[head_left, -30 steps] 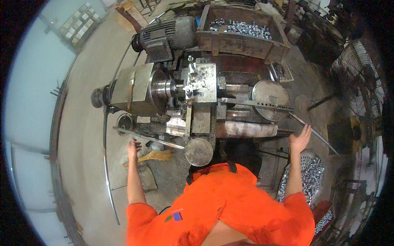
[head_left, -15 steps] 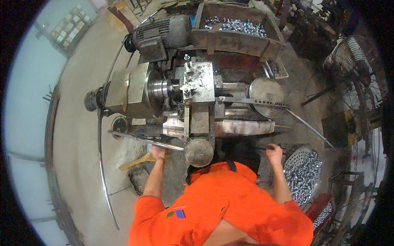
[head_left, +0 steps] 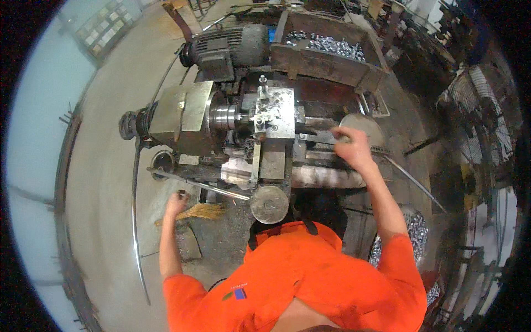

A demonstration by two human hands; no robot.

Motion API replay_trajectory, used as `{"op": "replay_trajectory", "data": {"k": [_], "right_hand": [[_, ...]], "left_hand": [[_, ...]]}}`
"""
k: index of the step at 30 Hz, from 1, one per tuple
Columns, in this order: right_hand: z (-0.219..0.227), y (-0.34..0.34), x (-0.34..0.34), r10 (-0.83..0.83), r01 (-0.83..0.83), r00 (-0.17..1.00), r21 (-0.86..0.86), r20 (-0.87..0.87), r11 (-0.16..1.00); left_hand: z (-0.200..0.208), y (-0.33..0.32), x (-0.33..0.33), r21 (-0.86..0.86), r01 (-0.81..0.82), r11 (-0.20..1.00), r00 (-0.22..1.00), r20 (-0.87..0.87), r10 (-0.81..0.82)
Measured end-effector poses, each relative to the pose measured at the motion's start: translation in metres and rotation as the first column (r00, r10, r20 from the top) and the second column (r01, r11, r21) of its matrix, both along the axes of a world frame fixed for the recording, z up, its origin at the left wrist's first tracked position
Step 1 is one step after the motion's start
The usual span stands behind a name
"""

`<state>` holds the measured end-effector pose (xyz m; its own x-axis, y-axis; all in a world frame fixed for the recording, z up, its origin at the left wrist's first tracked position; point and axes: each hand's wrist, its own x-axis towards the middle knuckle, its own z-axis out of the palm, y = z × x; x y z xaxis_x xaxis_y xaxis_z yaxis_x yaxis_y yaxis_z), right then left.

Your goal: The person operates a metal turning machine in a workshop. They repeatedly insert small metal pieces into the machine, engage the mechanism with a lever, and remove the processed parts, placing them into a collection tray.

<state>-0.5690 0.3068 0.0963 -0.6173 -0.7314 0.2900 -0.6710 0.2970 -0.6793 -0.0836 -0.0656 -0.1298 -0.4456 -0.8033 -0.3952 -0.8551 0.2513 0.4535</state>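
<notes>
My left hand (head_left: 176,205) is closed, left of the lathe and below a long shiny lever (head_left: 202,187). Something small and dark shows at its fingertips, too small to name. Reaching over the right part of the lathe, my right hand (head_left: 355,149) has its fingers curled together in front of a round metal disc (head_left: 369,128); what they hold, if anything, is hidden. Between my hands are the square tool post (head_left: 283,113) and the chuck (head_left: 223,117). A round metal knob (head_left: 269,203) sits at the lever's inner end, close to my body.
Behind the lathe are an electric motor (head_left: 235,47) and a wooden box (head_left: 326,66) of small metal parts. More parts lie in a container (head_left: 417,235) on my right. A straw broom (head_left: 202,211) lies by my left hand. A fan (head_left: 470,105) stands at the right.
My right hand has risen from beside the parts container to the right part of the lathe. My left hand has moved left, out from under the lever. The view has shifted slightly.
</notes>
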Motion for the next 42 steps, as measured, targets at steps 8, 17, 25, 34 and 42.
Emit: {"op": "replay_trajectory", "data": {"k": [8,17,25,34,42], "right_hand": [[0.006,-0.197,0.045,0.396,-0.395,0.899,0.046,-0.188,0.918],[-0.003,-0.229,0.067,0.377,-0.311,0.912,0.322,-0.165,0.894],[0.005,-0.227,0.064,0.434,-0.339,0.89,0.433,-0.141,0.835],[0.008,-0.224,0.07,0.472,-0.349,0.862,0.458,-0.186,0.818],[0.067,-0.192,0.01,0.256,-0.075,0.909,0.476,-0.328,0.876]], "left_hand": [[0.208,0.032,0.077,-0.657,-0.346,0.669,0.932,-0.322,0.167],[0.143,0.066,0.128,-0.669,-0.336,0.663,0.828,0.126,0.547],[0.142,0.06,0.109,-0.606,-0.488,0.628,0.733,0.106,0.672],[0.149,0.15,0.046,-0.435,-0.586,0.683,0.775,-0.057,0.629],[0.169,0.096,0.054,-0.069,-0.327,0.943,0.912,-0.286,0.295]]}}
